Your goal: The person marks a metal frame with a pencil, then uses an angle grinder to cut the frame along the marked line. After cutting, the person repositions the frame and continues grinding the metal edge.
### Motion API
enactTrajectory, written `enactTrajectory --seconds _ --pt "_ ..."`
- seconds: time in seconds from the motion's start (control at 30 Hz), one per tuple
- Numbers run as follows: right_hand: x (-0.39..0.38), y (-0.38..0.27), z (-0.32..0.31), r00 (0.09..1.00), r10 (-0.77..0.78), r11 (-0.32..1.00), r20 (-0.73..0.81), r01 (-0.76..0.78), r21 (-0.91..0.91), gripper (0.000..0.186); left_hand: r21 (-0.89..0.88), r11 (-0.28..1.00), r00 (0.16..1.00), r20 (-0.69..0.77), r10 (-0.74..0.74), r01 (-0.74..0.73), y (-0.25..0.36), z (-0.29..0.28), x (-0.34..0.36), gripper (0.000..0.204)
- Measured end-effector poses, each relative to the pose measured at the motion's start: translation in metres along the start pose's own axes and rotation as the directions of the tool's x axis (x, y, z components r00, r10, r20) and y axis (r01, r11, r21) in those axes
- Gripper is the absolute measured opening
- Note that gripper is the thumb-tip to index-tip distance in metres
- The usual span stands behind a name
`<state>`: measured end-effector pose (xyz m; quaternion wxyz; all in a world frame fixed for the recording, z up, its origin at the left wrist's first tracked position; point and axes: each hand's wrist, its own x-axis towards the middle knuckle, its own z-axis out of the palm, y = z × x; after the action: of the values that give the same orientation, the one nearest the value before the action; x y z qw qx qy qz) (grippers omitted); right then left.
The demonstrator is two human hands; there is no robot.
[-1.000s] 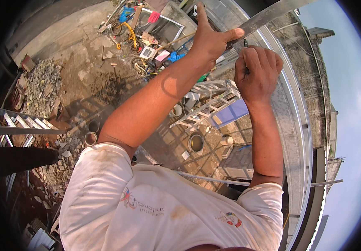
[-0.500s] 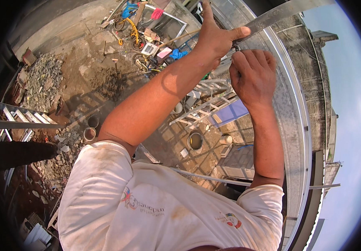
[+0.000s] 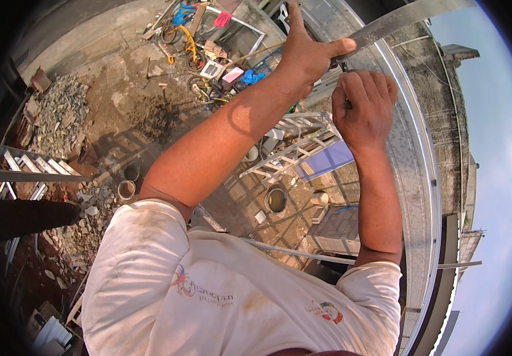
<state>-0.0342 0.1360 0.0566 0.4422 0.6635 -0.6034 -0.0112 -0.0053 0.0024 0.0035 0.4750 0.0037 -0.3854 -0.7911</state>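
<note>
Seemingly, left hand (image 3: 304,56) touches edge of metal strip (image 3: 410,22).

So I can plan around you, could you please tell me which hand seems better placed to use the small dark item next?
Probably the right hand: its curled fingers appear to hold the small dark item, near the metal strip. The left hand seems occupied, its thumb on the strip.

Ground (image 3: 238,199): is lying brown, carrying barred shadows (image 3: 128,139)
Wall (image 3: 446,136): is standing grey and stained at right
Rubble (image 3: 63,115): is heaping up at left
Sky (image 3: 496,118): is showing pale blue, right of the wall
Sunlight: is striking the ground
</note>
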Motion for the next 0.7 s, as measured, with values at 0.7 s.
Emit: enactTrajectory --seconds 0.7 --pt "0.001 -0.004 0.001 1.000 0.030 0.999 0.005 -0.031 0.023 0.017 -0.195 0.969 0.988 0.059 -0.145 0.154 -0.017 -0.003 0.004 0.129"
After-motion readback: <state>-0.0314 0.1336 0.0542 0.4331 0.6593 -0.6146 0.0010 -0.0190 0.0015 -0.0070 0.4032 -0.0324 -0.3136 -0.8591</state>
